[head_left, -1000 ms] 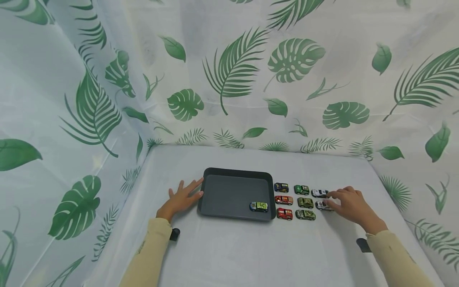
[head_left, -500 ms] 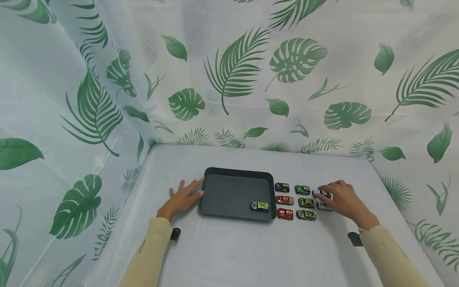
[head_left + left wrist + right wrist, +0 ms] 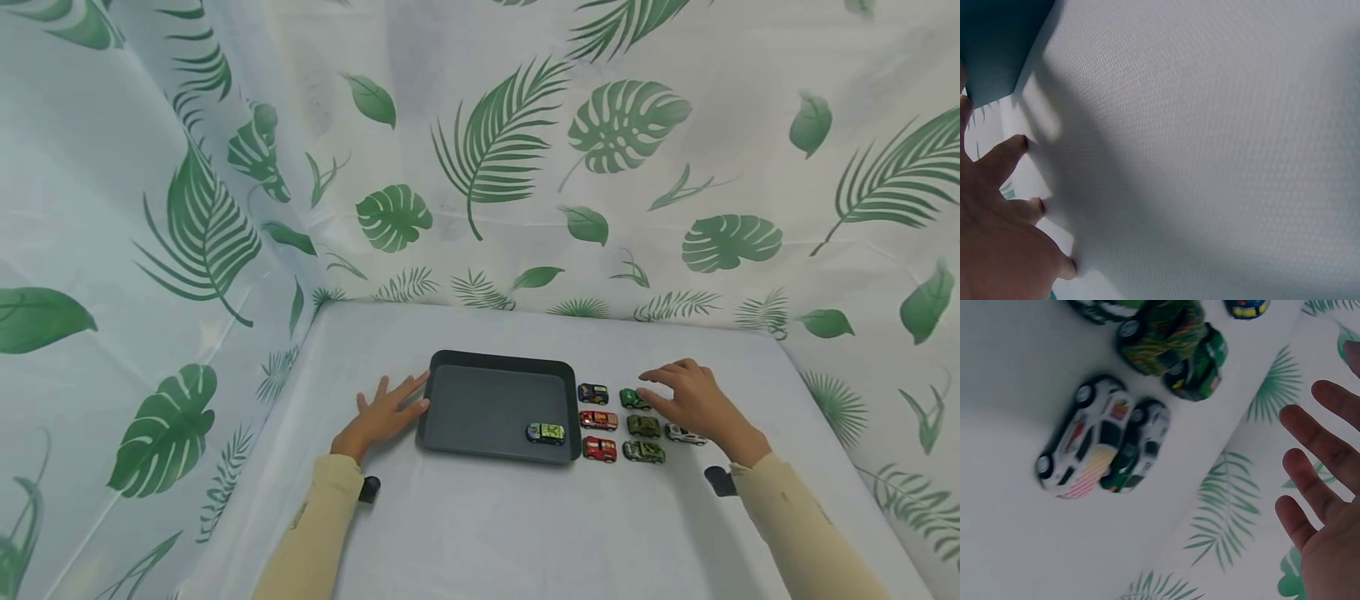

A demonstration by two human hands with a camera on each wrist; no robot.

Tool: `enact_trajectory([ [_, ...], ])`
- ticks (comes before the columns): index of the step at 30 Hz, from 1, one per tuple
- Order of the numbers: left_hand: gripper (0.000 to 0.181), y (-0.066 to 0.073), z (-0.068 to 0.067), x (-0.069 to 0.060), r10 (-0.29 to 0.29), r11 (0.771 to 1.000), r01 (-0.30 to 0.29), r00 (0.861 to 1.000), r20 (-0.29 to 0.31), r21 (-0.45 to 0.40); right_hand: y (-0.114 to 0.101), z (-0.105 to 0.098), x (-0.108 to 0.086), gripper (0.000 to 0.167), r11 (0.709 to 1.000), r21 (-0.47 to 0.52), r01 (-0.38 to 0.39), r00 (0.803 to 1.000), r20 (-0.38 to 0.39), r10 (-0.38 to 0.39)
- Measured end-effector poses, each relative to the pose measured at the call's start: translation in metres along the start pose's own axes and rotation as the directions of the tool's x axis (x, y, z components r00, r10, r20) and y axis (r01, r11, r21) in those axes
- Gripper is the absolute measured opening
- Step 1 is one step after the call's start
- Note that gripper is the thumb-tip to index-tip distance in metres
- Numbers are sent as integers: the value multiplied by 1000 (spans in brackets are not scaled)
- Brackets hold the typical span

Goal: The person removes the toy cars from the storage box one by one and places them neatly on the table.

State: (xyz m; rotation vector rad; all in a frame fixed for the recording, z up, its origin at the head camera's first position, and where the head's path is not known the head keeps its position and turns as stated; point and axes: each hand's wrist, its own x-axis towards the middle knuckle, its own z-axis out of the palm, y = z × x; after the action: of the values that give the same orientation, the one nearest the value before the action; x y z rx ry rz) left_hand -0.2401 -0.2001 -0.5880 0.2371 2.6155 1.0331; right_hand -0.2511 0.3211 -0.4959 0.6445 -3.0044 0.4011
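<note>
My left hand (image 3: 381,419) lies with spread fingers at the left rim of a dark grey tray (image 3: 480,408); the left wrist view has its fingers (image 3: 1002,161) against the white cloth. One toy car (image 3: 545,432), yellow-green and blue, sits in the tray's front right corner. Over the right end of the toy car rows is my right hand (image 3: 696,402), holding nothing, thumb and index finger parted by a green toy car (image 3: 633,398). Two white toy cars (image 3: 1088,437) stand side by side in the right wrist view; the hand hides one from the head view.
Between tray and right hand stand a blue toy car (image 3: 593,393), an orange-red one (image 3: 599,420), a red one (image 3: 600,449) and two camouflage ones (image 3: 643,451). Leaf-printed curtains (image 3: 495,150) rise behind the table and at its left.
My right hand has moved left, from over the white cars toward the green car, uncovering the nearer white car. The left hand keeps its place at the tray.
</note>
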Motion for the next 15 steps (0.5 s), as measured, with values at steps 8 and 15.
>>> enact_trajectory([
  [8, 67, 1, 0, -1, 1, 1000, -1, 1000, 4, -5, -20, -2, 16, 29, 996, 16, 83, 997, -11, -82],
  [15, 66, 3, -2, -2, 2, 1000, -2, 1000, 9, 3, -36, 1, 30, 27, 990, 13, 140, 990, 16, -140],
])
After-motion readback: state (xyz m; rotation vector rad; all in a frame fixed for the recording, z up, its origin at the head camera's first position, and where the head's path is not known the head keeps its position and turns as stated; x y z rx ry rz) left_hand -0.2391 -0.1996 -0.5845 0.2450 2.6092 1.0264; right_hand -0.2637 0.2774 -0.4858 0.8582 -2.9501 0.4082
